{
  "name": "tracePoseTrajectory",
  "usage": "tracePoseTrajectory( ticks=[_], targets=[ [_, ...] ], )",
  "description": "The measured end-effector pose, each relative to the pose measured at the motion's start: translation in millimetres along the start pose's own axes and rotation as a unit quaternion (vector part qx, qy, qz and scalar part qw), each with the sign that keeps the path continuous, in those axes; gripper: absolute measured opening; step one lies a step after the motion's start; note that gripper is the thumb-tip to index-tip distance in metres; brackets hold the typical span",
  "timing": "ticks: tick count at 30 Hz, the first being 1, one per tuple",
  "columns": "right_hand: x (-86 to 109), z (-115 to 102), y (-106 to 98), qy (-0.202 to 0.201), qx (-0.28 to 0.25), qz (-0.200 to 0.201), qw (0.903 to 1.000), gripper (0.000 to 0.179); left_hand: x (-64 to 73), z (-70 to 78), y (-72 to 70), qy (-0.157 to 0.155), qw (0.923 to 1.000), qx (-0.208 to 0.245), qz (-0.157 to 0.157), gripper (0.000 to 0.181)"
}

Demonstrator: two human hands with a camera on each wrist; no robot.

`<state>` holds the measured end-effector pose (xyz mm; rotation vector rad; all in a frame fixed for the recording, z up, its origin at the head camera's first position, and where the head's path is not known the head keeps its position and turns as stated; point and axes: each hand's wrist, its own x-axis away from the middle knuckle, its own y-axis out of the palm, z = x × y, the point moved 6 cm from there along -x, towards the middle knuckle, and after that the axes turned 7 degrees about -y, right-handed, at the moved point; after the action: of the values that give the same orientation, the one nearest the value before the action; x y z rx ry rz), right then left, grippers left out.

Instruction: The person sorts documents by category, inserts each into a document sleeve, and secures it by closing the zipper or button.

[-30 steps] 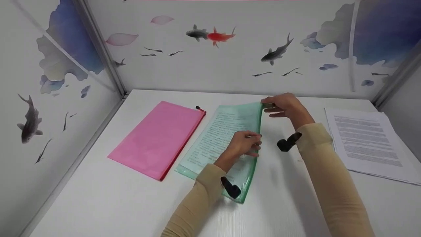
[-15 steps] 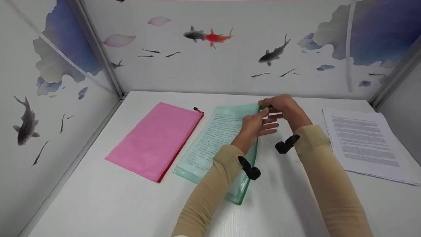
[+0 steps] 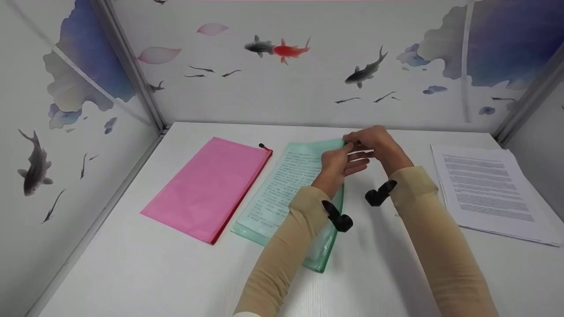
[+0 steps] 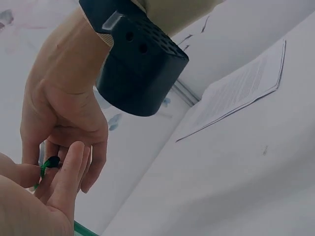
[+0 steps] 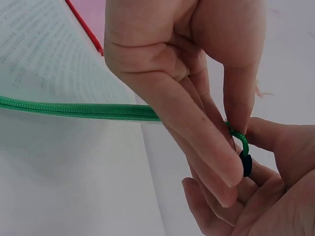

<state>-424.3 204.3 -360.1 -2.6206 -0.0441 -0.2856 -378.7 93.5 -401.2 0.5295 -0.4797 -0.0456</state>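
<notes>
A green see-through zipper document pouch (image 3: 277, 189) with printed sheets inside lies mid-table in the head view. My right hand (image 3: 374, 141) grips its far right corner, where the green zipper (image 5: 88, 109) ends. At this corner hangs a zipper pull, a green cord with a black end (image 5: 246, 164). My left hand (image 3: 337, 163) reaches over the pouch and pinches the pull's cord at its thumb, the other fingers extended below the right hand. The fingers of both hands overlap and partly hide the pull and the pouch corner.
To the left lies a pink zipper document pouch (image 3: 207, 189) with a red zipper edge. A stack of printed paper (image 3: 489, 189) is on the right of the white table (image 3: 176, 273). White walls (image 3: 286, 97) with painted fish stand around the table.
My left hand has moved from the middle of the pouch's zipper edge up to the far corner and taken the zipper pull. The right hand stays at that corner.
</notes>
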Motion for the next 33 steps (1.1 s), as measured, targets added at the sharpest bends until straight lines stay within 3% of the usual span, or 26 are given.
tracePoseTrajectory(
  ticks=[8, 12, 22, 28, 33],
  targets=[
    [0.0, -5.0, -2.5, -0.014, -0.006, -0.003, 0.9999, 0.021, 1.8, 3.0, -3.1, 0.021, 0.9963, -0.080, 0.020, 0.024],
    [1.1, -4.5, -1.2, -0.012, -0.008, -0.004, 0.9999, 0.026, 1.2, 2.8, -3.4, 0.029, 0.9946, -0.093, 0.036, 0.032],
    [-1.3, -2.4, 2.3, -0.011, -0.020, -0.012, 0.9997, 0.040, 3.5, 8.4, -2.9, 0.068, 0.9825, -0.130, 0.115, 0.027],
    [0.6, -6.2, 3.5, -0.023, -0.030, -0.015, 0.9992, 0.031, 2.6, 8.4, -3.7, 0.078, 0.9808, -0.132, 0.120, 0.026],
    [0.6, -5.4, 3.0, -0.029, -0.035, -0.016, 0.9989, 0.027, 5.9, 6.7, -2.9, 0.073, 0.9808, -0.148, 0.104, 0.025]
  ],
)
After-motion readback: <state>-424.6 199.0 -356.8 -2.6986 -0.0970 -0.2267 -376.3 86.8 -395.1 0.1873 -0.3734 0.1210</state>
